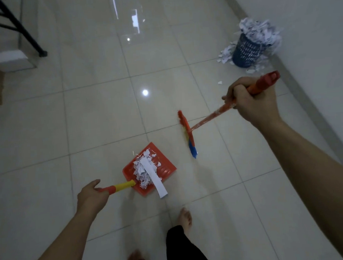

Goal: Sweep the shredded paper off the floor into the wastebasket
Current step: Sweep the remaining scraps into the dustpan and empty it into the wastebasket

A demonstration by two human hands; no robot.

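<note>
Left hand [91, 197] fingers wrapped on loaded dustpan [149, 169] handle; right hand [249, 101] fingers gripping broom [189, 134]. Carry step. Next: dump into overfull wastebasket [246, 53], 1 o'clock; spill risk.

Floor layout, dustpan near, wastebasket far right

Shredded paper [145, 171] heaped in dustpan [165, 170] ahead of the feet; broom [189, 136] just right of it and beyond; wastebasket [246, 51] well apart at far right by the wall [310, 20], overfilled, scraps [225, 54] around its base; table leg [28, 36] far left.
</note>
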